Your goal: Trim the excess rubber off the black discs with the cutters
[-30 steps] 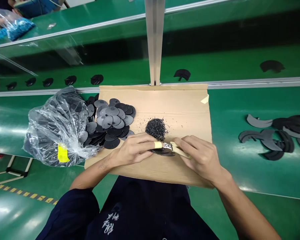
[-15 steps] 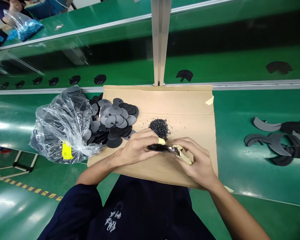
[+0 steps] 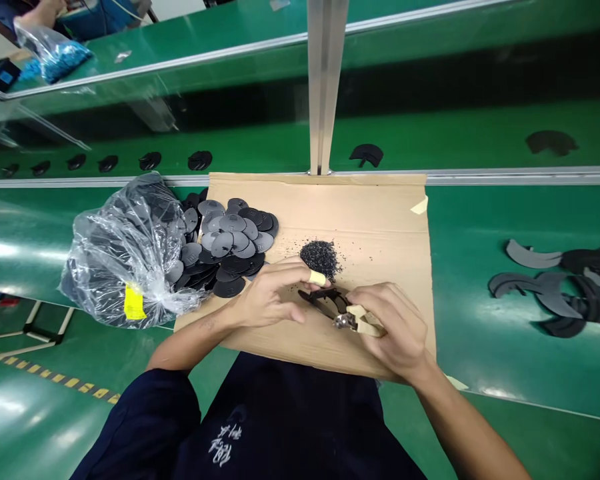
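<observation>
In my right hand (image 3: pixel 397 327) is a pair of nippers (image 3: pixel 347 321) with pale tape round the handles; its metal jaws are beside a thin black plastic part (image 3: pixel 325 299). My left hand (image 3: pixel 270 297) has the part at its fingertips, the index finger wrapped in yellow tape and the thumb held apart from the part. The part is tilted, and the fingers beneath it are partly hidden. Just beyond the hands is a heap of small black plastic bits (image 3: pixel 321 259) on a cardboard sheet (image 3: pixel 380 227). Left of it lies a pile of round black discs (image 3: pixel 233 240).
A clear plastic bag (image 3: pixel 123 257) of black parts stands at the left. Curved black parts (image 3: pixel 560 293) lie on the green bench at the right. A metal post (image 3: pixel 325 87) rises behind the cardboard. More black parts (image 3: pixel 150 161) sit in a row beyond the rail.
My left thumb has moved away from the black plastic part, which has turned and now shows more of its face. The nippers have shifted slightly down, towards me.
</observation>
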Demonstrator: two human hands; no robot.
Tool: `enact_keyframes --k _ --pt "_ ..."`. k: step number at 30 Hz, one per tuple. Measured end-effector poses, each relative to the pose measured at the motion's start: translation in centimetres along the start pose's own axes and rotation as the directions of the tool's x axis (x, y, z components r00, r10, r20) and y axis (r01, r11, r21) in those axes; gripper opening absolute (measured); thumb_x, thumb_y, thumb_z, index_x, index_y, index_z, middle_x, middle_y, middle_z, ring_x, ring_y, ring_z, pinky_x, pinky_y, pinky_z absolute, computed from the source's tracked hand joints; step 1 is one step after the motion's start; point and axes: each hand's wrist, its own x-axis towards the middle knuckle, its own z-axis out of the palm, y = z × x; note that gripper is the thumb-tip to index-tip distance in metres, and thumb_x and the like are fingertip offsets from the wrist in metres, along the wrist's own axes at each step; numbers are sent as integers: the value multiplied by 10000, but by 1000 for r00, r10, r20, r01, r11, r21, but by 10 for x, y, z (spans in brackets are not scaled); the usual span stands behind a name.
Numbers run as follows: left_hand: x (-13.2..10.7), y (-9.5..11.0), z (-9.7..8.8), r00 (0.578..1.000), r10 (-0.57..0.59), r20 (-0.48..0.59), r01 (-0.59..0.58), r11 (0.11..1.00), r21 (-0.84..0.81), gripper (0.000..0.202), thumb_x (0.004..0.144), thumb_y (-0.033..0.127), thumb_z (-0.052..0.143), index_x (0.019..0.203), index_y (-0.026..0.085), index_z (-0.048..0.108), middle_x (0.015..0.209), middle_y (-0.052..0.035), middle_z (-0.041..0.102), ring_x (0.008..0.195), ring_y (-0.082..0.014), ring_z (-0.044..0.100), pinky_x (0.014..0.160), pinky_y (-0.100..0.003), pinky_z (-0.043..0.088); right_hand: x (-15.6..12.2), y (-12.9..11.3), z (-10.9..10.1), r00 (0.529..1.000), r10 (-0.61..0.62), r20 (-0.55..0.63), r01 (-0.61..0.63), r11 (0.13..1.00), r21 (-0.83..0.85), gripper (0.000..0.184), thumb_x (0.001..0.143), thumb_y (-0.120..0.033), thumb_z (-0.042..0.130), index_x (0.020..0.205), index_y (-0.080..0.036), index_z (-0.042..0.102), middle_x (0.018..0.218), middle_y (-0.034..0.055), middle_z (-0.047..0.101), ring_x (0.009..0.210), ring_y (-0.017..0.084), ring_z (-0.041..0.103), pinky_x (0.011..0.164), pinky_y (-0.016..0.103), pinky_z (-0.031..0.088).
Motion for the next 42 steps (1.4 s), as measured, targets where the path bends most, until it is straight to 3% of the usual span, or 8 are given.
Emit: enact_keyframes --k 2,5,8,11,14,18,25,42 --pt "1 -2 -5 998 -55 8 55 998 -20 666 991 689 397 1112 133 744 912 -119 726 847 -192 659 768 -321 543 0 1 -1 997 -80 8 80 989 -124 188 972 -53 515 1073 -185 602 892 84 726 721 179 641 609 321 461" --pt "6 -3 -11 994 -107 24 106 993 48 398 1014 499 565 1099 155 747 925 -90 738 882 -184 661 819 -312 535 0 3 0 983 -178 33 181 948 -262 150 1013 -75 495 1060 -164 607 893 90 740 748 176 639 630 318 448" --pt "15 -4 -16 977 -173 125 162 982 92 257 981 379 653 1054 153 753 928 -79 741 891 -181 669 827 -292 531 0 6 2 965 -252 69 260 901 -348 151 1031 -81 481 1055 -150 613 896 85 746 772 179 634 654 321 444" --pt "24 -3 -21 933 -252 257 237 968 88 275 943 388 702 1078 152 747 977 -85 742 915 -191 687 799 -276 540 -1 9 1 956 -283 79 292 879 -378 171 1028 -78 475 1050 -156 626 894 77 747 792 185 634 665 324 442" --pt "27 0 -25 930 -201 307 205 979 21 404 865 417 795 1164 155 721 1042 -96 737 976 -211 690 848 -298 556 -2 10 -4 959 -281 41 276 889 -365 184 1017 -75 471 1050 -155 633 905 88 748 813 195 632 673 325 459" --pt "26 5 -25 959 -89 270 111 992 -68 368 879 354 793 1180 158 714 1020 -95 741 935 -190 692 876 -308 571 -1 5 -14 952 -299 67 302 880 -367 187 1019 -82 473 1035 -156 644 918 94 748 827 193 634 690 323 468" --pt "23 8 -24 971 -44 233 74 989 -125 336 887 350 786 1155 155 728 1005 -109 745 923 -198 694 865 -329 584 9 -3 -20 928 -370 38 351 838 -418 216 1015 -97 501 910 -175 673 844 78 737 786 178 618 694 319 455" --pt "18 6 -23 971 -80 225 118 979 -164 385 863 434 795 1116 148 749 875 -82 726 828 -174 680 798 -295 573 19 -11 -26 897 -433 85 422 787 -449 206 989 -135 548 865 -231 682 804 20 746 748 153 613 683 302 469"
